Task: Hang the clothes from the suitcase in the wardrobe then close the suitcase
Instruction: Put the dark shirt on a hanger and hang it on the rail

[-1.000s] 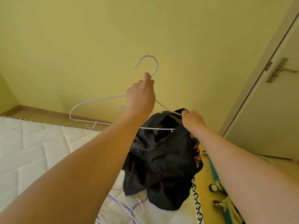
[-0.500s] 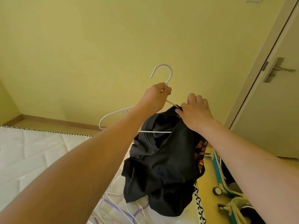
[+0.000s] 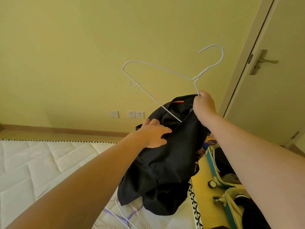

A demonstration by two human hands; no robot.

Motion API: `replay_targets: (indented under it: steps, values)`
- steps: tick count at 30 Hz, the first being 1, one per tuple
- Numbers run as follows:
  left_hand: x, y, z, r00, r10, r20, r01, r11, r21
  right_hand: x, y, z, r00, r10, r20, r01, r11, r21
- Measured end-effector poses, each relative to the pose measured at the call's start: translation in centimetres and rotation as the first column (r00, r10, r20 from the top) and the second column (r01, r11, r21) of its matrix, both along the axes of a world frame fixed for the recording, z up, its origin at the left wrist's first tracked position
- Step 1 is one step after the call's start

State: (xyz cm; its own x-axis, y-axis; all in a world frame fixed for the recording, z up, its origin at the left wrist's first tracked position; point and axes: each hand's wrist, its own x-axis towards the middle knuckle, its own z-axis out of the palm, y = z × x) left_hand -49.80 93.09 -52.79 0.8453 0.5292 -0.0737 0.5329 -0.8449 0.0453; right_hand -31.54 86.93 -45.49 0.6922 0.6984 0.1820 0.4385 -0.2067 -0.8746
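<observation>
A black garment (image 3: 165,162) hangs in front of me over the mattress edge. A white wire hanger (image 3: 158,66) tilts above it, hook to the upper right, with its right arm pushed down into the garment's neck opening. My right hand (image 3: 203,104) grips the hanger wire together with the top of the garment. My left hand (image 3: 155,133) holds the garment's left side a little lower down. The open teal suitcase (image 3: 214,164) lies on the floor at lower right, with dark clothes inside.
A white quilted mattress (image 3: 49,162) fills the lower left. Spare white and purple hangers (image 3: 125,217) lie on it under the garment. A closed door (image 3: 280,104) with a metal handle (image 3: 260,61) stands at right. Wall sockets (image 3: 132,114) sit low on the yellow wall.
My left hand let go of the hanger and dropped to the garment's left side. My right hand now carries hanger and garment, and the hanger has swung up and to the right.
</observation>
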Motion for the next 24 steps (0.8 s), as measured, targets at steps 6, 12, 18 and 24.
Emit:
replay_targets:
  steps: [6, 12, 18, 24]
  values:
    - [0.1, 2.5, 1.5, 0.937, 0.178, -0.299, -0.130, 0.976, 0.173, 1.6, -2.7, -0.1, 0.987, 0.073, 0.142, -0.062, 0.995, -0.077]
    - [-2.9, 4.4, 4.5, 0.974, 0.204, -0.097, -0.204, 0.979, 0.018, 3.7, -3.5, -1.6, 0.977, -0.012, 0.211, 0.049, 0.984, -0.169]
    - [-5.5, 4.8, 7.2, 0.986, 0.009, 0.168, -0.030, 0.992, 0.123, 6.5, -4.8, -2.2, 0.944, 0.000, 0.329, 0.068, 0.979, -0.194]
    - [-4.8, 4.5, 8.5, 0.957, 0.094, 0.276, -0.118, 0.991, 0.069, 7.2, -5.8, -1.9, 0.915, 0.043, 0.401, 0.044, 0.978, -0.206]
